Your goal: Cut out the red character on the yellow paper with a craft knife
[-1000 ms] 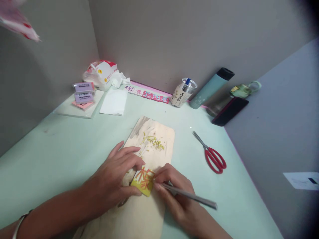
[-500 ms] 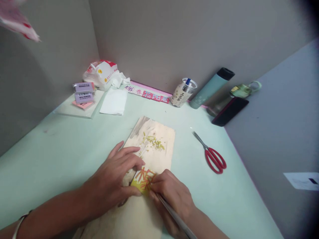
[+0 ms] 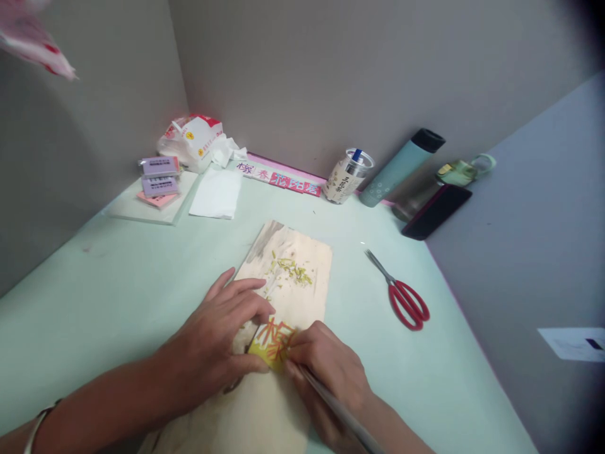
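A small carving block (image 3: 273,345), white and yellow with a red-orange character on its face, lies on a wooden board (image 3: 307,252). My left hand (image 3: 231,334) pinches the block from its left side, thumb at the near edge and fingers at the far edge. My right hand (image 3: 326,362) is closed around a slim grey carving knife (image 3: 331,401), gripped like a pen at the block's right side. Its tip is hidden by my fingers. Yellow-green shavings (image 3: 292,270) are scattered on the far part of the board.
Red-handled scissors (image 3: 408,304) lie right of the board. Along the back stand a plastic cup (image 3: 347,176), a teal bottle (image 3: 401,169), a green-lidded bottle (image 3: 425,192) and a leaning phone (image 3: 437,212). Wrapped blocks (image 3: 159,176), a paper napkin (image 3: 216,192) and a food bag (image 3: 193,140) sit back left.
The rear end of the carving knife has shifted slightly to the right as my right hand moves a little. My left hand and the block have stayed in place.
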Demonstrator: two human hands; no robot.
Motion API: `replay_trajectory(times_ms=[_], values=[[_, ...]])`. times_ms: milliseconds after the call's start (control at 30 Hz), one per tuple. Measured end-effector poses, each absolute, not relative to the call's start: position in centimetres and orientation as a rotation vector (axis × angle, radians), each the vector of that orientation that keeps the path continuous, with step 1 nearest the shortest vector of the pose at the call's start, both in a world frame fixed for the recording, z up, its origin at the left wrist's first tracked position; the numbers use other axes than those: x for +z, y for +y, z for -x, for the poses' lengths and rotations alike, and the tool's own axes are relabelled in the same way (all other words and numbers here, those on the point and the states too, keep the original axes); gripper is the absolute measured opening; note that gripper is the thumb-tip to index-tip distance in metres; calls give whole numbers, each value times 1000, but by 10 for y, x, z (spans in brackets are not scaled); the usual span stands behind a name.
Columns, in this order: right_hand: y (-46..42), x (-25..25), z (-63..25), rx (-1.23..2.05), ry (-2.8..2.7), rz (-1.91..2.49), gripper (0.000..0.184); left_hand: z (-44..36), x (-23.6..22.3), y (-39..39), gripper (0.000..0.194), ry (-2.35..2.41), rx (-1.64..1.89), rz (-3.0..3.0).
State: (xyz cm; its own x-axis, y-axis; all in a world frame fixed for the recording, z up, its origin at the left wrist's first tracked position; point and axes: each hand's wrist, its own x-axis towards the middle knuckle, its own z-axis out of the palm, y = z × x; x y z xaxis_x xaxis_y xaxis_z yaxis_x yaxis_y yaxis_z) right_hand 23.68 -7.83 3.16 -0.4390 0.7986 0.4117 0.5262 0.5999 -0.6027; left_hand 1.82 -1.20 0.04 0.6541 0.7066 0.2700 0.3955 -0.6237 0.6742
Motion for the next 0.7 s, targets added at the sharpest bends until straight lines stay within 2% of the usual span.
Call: replay_trajectory(times_ms=[233, 700], values=[[-79, 44, -233, 550, -1964, 1153, 18, -20, 3, -15, 54, 858, 721, -2344], [-79, 35, -233, 523, -2026, 1165, 17, -23, 4, -17, 55, 879, 725, -2370]])
